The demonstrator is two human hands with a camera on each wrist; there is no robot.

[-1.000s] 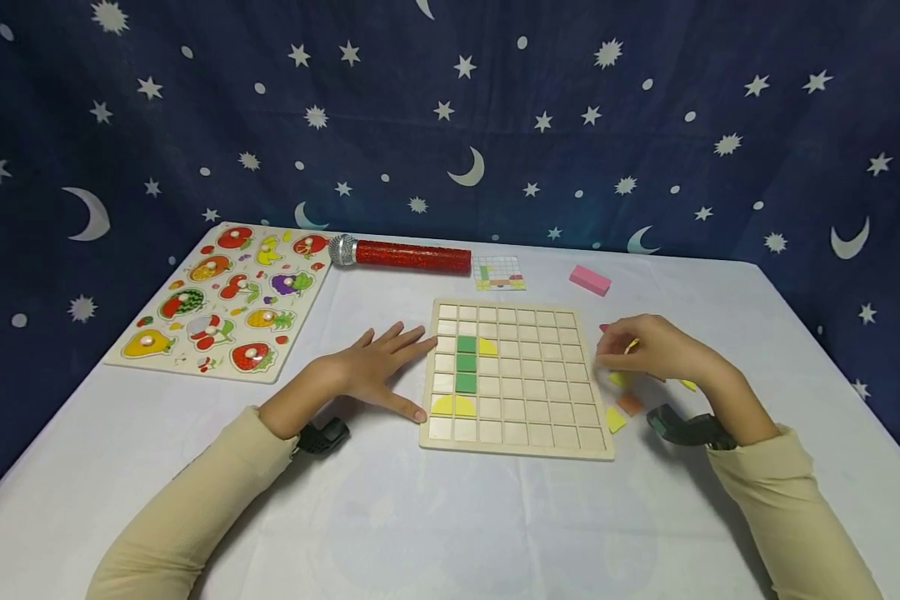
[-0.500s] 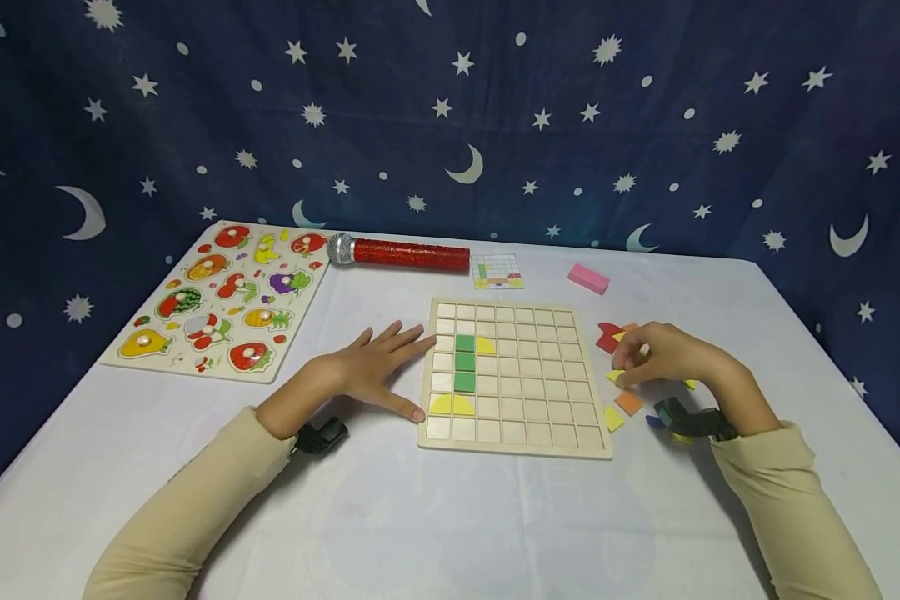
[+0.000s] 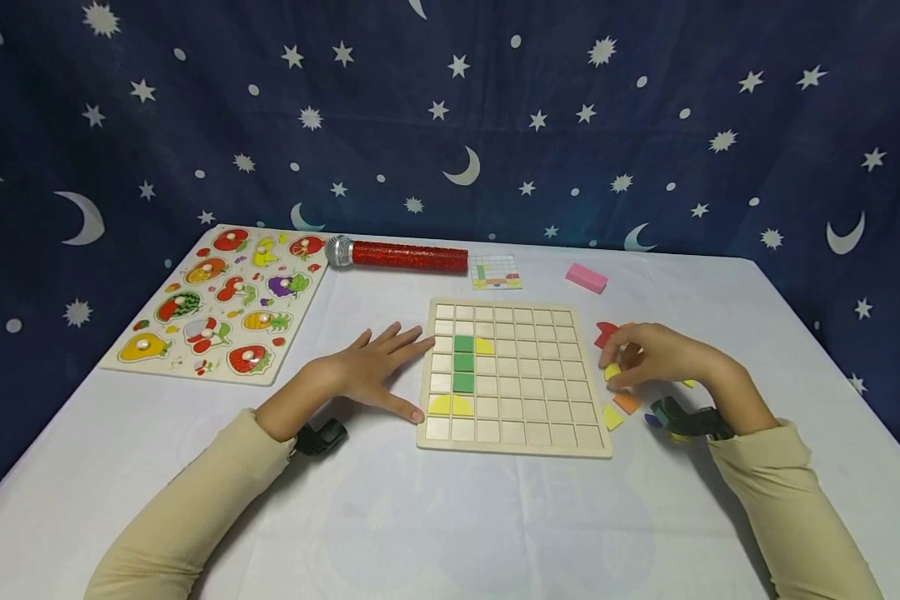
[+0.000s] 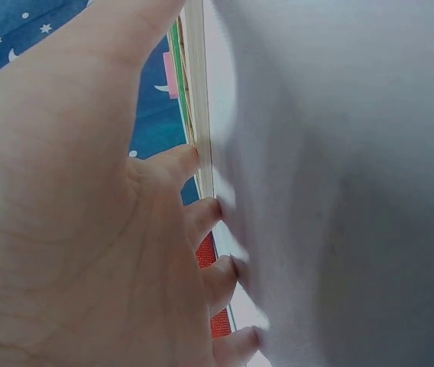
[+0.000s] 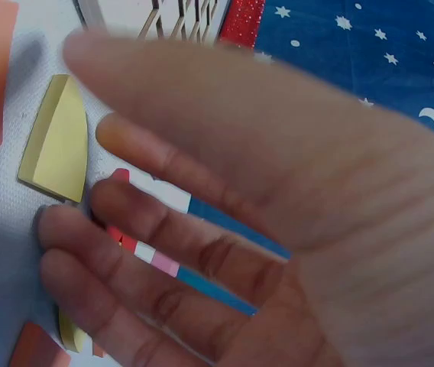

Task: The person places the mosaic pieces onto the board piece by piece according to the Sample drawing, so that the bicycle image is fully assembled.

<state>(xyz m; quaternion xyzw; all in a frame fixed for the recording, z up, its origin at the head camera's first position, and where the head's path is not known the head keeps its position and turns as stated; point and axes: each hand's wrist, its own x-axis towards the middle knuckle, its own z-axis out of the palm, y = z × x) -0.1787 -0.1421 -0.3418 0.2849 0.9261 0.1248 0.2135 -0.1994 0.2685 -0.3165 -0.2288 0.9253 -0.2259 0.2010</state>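
My left hand (image 3: 371,371) lies spread at the left side of a wooden grid board (image 3: 521,433), its thumb and index fingertip at the rim. Green squares (image 3: 463,363) and yellow rounded pieces (image 3: 451,406) sit in the grid's left part. Right of the board, my right hand (image 3: 656,354) hovers over loose pieces, thumb and fingers loosely bent and apart. Between thumb and fingertips is a yellow curved-edge piece (image 5: 56,141); in the right wrist view no finger clearly grips it. An orange square (image 3: 627,403) and another yellow piece (image 3: 612,417) lie nearby.
A fruit knob puzzle (image 3: 217,304) lies at the left. Behind the board are a red glittery microphone (image 3: 408,256), a small pattern card (image 3: 496,272) and a pink block (image 3: 587,278). Red pieces (image 3: 606,333) lie beyond my right hand, and a starry cloth (image 3: 390,100) hangs behind.
My right hand has moved slightly right, away from the board's edge, and come to the yellow piece, uncovering red pieces. My left hand stays in place.
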